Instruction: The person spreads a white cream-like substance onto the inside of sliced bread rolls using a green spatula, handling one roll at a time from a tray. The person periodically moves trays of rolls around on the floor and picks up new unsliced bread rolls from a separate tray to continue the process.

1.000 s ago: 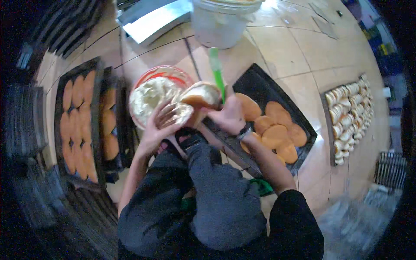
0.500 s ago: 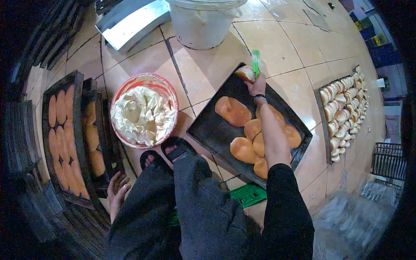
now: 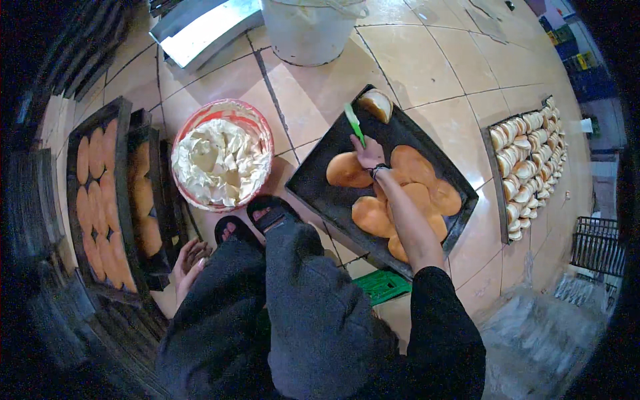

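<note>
My right hand (image 3: 371, 155) is closed around a small green spatula (image 3: 357, 128), its whitish end pointing away from me. The hand hovers over a dark baking tray (image 3: 307, 175), beside a flat oval bun (image 3: 347, 171). Several more golden-brown buns (image 3: 413, 167) lie close together in the tray's near and right part, some behind my forearm. At the far corner sits a folded bun (image 3: 377, 105) with a pale filling. My left hand (image 3: 191, 262) hangs beside my left knee, fingers loosely apart and holding nothing. Left of the tray stands a red-rimmed tub of white cream (image 3: 223, 160).
Black trays of oval buns (image 3: 100, 207) stand at the left. A tray of filled, folded buns (image 3: 527, 170) lies at the right. A white bucket (image 3: 310, 33) and a shiny metal piece (image 3: 203, 30) stand ahead. A green plastic crate (image 3: 383, 287) shows below the near tray edge.
My right hand has left the folded bun at the far corner and come nearer and leftward with the spatula. The folded bun now lies alone there. My left hand has shifted slightly toward my knee.
</note>
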